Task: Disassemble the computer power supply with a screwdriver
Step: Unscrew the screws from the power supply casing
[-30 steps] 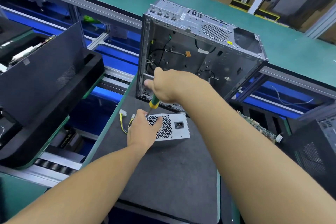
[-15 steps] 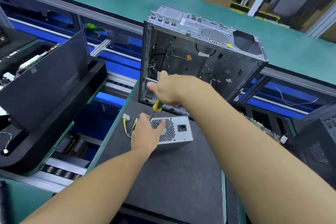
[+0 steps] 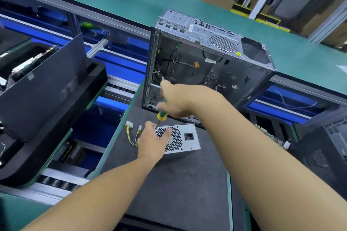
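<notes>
A grey metal power supply [image 3: 185, 138] with a honeycomb grille and a black socket lies on the dark mat [image 3: 178, 184]. Yellow and black cables with white plugs [image 3: 131, 133] trail from its left end. My left hand [image 3: 153, 139] grips the unit's left end, thumb across the grille. Above it my right hand [image 3: 178, 100] holds a green and yellow screwdriver [image 3: 161, 115]. Its tip points down at the unit's top left corner, right beside my left fingers.
An open, gutted computer case [image 3: 206, 65] stands upright just behind the power supply. A black panel and tray [image 3: 47, 88] sit on the conveyor to the left. Another black case [image 3: 326, 155] is at the right edge. A green bench [image 3: 131, 0] runs behind.
My right hand has shifted on the screwdriver handle above the same corner. The left hand keeps its hold on the power supply. The view has tilted slightly.
</notes>
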A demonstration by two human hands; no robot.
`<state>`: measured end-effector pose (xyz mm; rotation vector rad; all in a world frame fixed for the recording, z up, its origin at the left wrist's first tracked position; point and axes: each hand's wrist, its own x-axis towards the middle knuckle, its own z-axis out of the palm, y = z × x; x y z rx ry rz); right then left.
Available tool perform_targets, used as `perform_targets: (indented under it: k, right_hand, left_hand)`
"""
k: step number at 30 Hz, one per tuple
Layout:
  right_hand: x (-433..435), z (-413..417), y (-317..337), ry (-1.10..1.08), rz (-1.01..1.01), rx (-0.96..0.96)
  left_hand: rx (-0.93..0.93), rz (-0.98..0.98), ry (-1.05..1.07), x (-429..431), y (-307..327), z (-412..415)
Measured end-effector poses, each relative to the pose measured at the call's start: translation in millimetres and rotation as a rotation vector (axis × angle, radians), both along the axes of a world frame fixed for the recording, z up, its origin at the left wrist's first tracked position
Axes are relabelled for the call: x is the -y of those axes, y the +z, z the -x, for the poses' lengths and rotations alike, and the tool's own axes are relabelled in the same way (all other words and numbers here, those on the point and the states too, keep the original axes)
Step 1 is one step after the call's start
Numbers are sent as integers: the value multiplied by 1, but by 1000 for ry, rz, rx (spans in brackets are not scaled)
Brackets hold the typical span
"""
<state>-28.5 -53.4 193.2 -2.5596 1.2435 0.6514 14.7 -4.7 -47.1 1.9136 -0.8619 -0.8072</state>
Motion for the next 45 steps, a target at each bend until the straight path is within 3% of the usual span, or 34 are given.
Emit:
perform_targets:
  k: [6, 20, 25, 33, 39, 42, 45]
  right_hand:
    - [-3, -11, -4, -24, 129, 34]
    - [7, -17, 2, -50, -30, 9]
    - [0, -20, 4, 5, 144, -144]
    - [6, -13, -2, -68, -37, 132]
    - [1, -22, -11, -308, 120, 99]
    - [4, -22, -9, -217, 167, -8]
    - [1, -22, -10, -165, 101, 72]
  left_hand:
    - [-14, -4, -19, 1, 0, -1]
    - [-47, -41, -227, 5, 7, -22]
    - [-33, -37, -247, 6, 8, -25]
    - [-43, -26, -211, 6, 5, -22]
    - [-28, -10, -206, 6, 4, -20]
    - [-22, -6, -209, 5, 4, -21]
    - [-17, -3, -208, 5, 5, -21]
